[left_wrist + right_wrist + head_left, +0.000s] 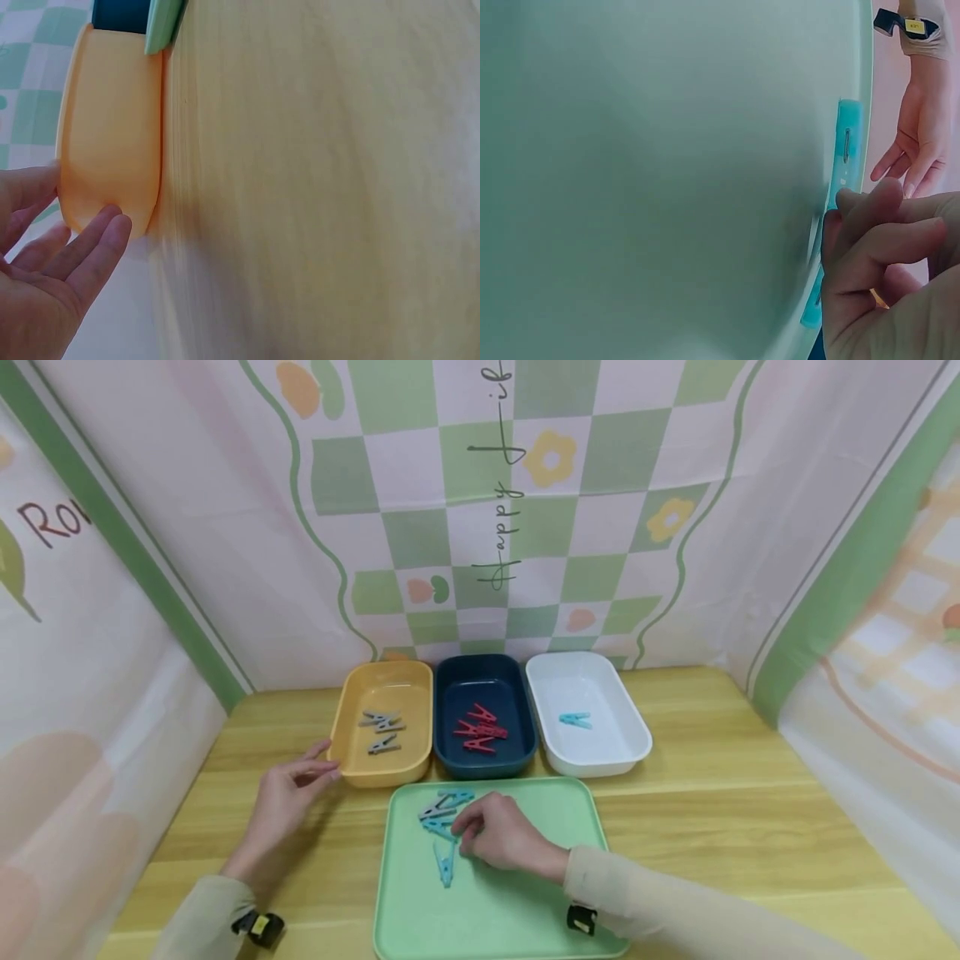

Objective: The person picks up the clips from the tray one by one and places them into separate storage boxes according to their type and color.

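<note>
The word "Happy" is being displayed in sideways script on the checked backdrop (pixel 468 531); the word above it is being cut off at the frame edge. Lettering beginning "Ro" is being shown on the left cloth (pixel 56 635). A yellow label (pixel 261 927) is being borne by the left wrist's black device (pixel 274 933), its print being too small to read.

The yellow tray (pixel 384 775) is being touched at its rim and outer wall by the left hand (pixel 288 789), its fingers being loosely extended. The fingers of the right hand (pixel 501 835) are being curled over the green tray (pixel 495 922), just beside the blue clips (pixel 446 870); whether one is being pinched cannot be told. A grey clip (pixel 433 812) is also being carried there.

Grey clips are being contained in the yellow tray, red clips (pixel 491 731) in the navy tray (pixel 487 770), and one light-blue clip (pixel 575 720) in the white tray (pixel 596 768).
</note>
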The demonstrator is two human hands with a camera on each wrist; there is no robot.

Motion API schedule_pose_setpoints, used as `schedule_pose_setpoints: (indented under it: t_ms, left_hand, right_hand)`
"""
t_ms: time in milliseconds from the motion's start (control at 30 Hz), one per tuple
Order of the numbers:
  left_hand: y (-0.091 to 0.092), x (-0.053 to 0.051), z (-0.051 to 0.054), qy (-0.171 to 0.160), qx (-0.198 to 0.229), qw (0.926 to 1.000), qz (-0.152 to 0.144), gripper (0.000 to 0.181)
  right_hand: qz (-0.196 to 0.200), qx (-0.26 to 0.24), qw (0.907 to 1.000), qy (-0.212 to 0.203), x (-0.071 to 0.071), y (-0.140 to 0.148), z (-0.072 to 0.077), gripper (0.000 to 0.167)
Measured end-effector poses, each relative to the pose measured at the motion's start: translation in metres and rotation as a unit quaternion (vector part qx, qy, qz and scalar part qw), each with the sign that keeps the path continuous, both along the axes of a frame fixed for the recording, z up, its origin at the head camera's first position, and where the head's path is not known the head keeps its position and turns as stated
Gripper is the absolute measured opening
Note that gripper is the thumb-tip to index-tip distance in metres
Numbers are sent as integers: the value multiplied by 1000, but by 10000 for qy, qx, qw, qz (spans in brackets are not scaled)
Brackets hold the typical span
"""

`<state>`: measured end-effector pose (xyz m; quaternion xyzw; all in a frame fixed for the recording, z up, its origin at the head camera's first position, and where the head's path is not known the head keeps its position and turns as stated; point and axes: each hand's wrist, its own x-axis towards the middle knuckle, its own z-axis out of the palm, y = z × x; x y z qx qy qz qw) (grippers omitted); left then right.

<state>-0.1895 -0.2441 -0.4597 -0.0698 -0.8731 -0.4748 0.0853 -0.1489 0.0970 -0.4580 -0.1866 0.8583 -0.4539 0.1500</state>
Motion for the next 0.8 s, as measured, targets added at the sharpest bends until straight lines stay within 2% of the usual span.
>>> schedule_pose_setpoints:
  t_ms: [167,367,500,800]
  left_hand:
    - [0,0,0,-46,31,10000,1,21]
    - [1,-1,-1,-24,64,10000,14,20]
    - [0,-1,-2,6,72,10000,9,19]
    - [0,-1,-2,43,47,10000,-14,20]
  right_hand:
    - [-3,-62,9996,-268,-1,-2,-1,24]
    - [11,-119,9997,-226,-1,-4,0,25]
    - [60,-163,9992,-359,-1,-6,1,27]
    - [86,63,9992,-394,-1,-7,1,26]
